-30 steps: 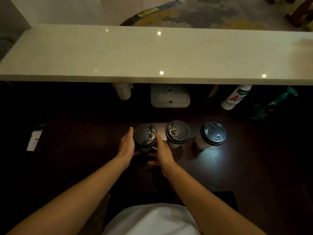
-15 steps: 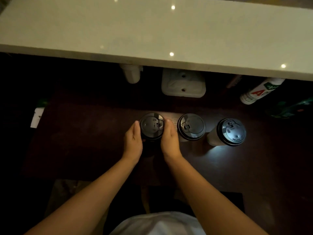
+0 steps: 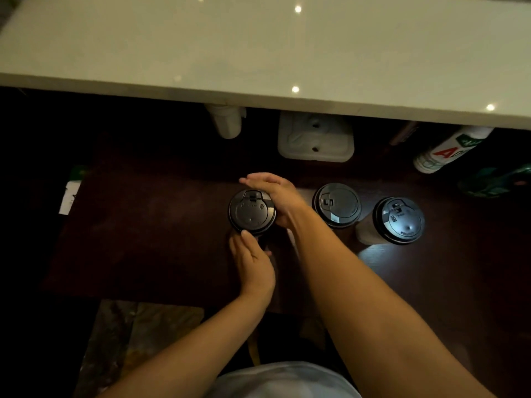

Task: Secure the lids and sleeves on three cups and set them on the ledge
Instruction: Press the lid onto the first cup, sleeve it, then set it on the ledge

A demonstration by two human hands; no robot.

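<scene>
Both hands clasp the leftmost cup: right hand curled round its far side, left hand flat against the near. Lid lettering unreadable; a white bottle shows a red "A".

Café counter: lidded takeaway cups (pale ledge above).

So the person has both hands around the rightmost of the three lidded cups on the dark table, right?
Not quite. The head view shows both hands, left hand and right hand, around the leftmost cup, not the rightmost cup. All three lidded cups do stand on the dark table.
</scene>
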